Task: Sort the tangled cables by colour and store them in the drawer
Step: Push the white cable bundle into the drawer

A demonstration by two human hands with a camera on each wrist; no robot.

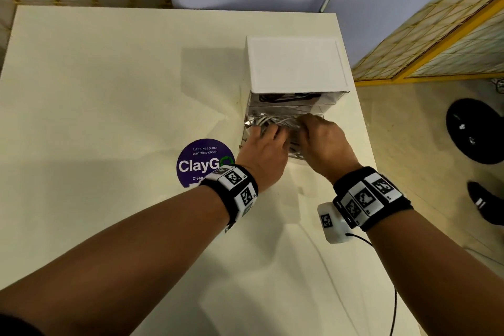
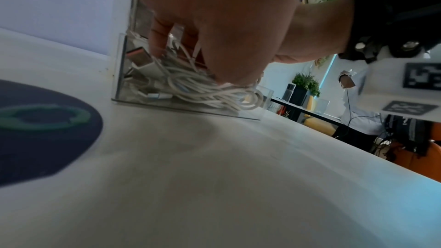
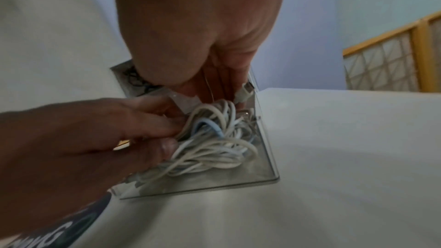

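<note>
Head view shows both hands in the pulled-out bottom drawer (image 1: 246,128) of a small clear unit (image 1: 296,63) at the right of the worktop (image 1: 109,90). The white cables (image 3: 214,150) lie directly under both grips, heaped across the drawer with no clear long axis. The left hand (image 1: 261,155) covers the left of the heap, the right hand (image 1: 324,142) the far right; neither is nearer. In the right wrist view, left fingers (image 3: 152,125) curl onto the heap and right fingertips point down behind it; what they pinch I cannot tell. Only the left wrist view shows plugs (image 2: 143,61) at the drawer's left wall. Black cables (image 1: 283,97) fill the top drawer.
</note>
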